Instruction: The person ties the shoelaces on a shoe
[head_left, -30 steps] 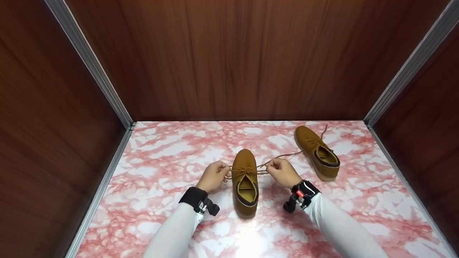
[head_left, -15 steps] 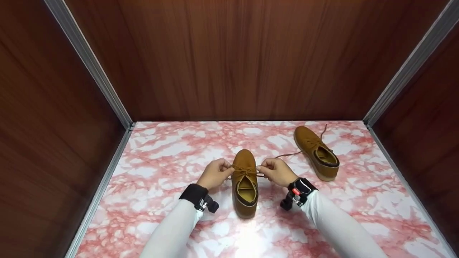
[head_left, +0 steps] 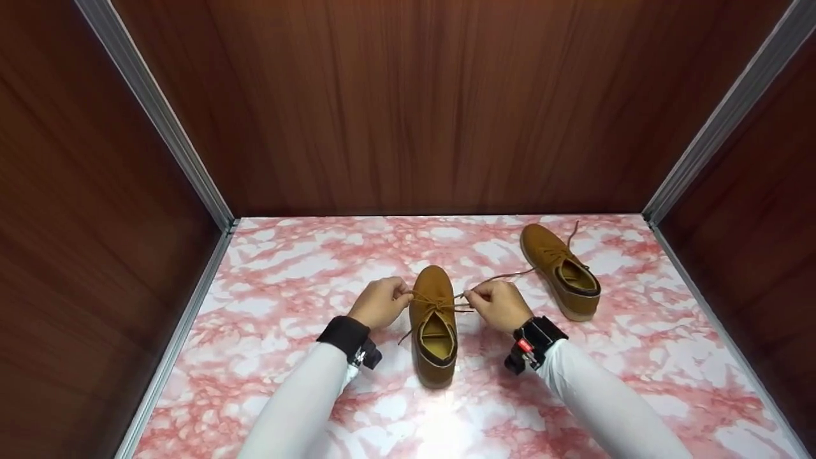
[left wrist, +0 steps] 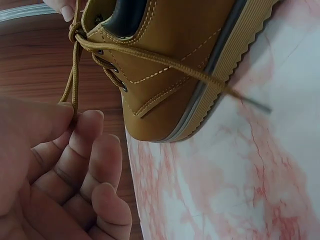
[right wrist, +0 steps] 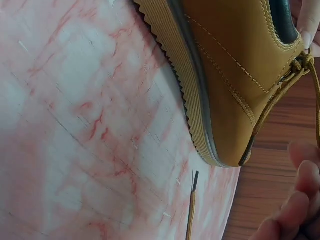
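A tan lace-up shoe stands upright between my hands, its toe pointing away from me. My left hand pinches a doubled strand of its brown shoelace between thumb and forefinger, at the shoe's left side. From the knot a free lace end runs across the shoe's side, its dark tip hanging past the sole. On the right, my right hand pinches lace drawn out from the same knot. Another lace end dangles beside the toe in the right wrist view.
A matching second shoe stands at an angle to the back right. One of its laces trails left toward my right hand; the other sticks out behind. Dark wood panels with metal edging surround the red-and-white marbled surface.
Both hands came in close to the shoe, then the right drew slightly back to the right. My left hand moved a little forward, and a loose lace end now shows below it.
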`<state>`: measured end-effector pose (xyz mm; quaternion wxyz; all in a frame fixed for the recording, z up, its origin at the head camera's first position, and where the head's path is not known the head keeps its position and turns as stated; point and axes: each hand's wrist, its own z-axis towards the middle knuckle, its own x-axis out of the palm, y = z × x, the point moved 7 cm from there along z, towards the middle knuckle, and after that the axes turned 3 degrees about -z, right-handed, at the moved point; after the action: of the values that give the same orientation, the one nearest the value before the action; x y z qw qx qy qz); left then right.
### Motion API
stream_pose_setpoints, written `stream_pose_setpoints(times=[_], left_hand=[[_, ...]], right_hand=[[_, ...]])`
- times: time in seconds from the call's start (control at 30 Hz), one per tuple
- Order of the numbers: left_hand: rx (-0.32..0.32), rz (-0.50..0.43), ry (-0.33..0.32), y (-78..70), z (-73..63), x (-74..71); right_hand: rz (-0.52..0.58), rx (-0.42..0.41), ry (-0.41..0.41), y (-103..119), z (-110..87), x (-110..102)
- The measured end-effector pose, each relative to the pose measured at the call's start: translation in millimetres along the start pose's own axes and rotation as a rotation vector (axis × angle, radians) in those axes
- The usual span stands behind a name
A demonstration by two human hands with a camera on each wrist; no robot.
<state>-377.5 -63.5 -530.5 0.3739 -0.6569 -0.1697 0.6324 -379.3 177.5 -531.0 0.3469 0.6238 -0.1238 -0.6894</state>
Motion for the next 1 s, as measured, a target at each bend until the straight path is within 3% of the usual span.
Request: stream_pose_setpoints(times=[0.33, 0.57, 0.8, 1.0], left_hand=[[0.024, 0.063, 0.077, -5.0, 0.3, 4.8], [0.109, 0.252, 0.089, -10.0, 0.0, 5.5], [0.106, 0.318, 0.094, -5.4, 0.4, 6.6], [0.119, 0.322, 0.101, -5.1, -0.1, 5.9]], right_hand=[[0.035, -0.060, 0.122, 5.7, 1.8, 2.4], [-0.030, -0.051, 0.081, 5.3, 2.4, -2.1], [-0.063, 0.000, 0.042, 1.8, 0.6, -6.0], [-0.107, 0.049, 0.015, -3.2, -0.4, -6.2]])
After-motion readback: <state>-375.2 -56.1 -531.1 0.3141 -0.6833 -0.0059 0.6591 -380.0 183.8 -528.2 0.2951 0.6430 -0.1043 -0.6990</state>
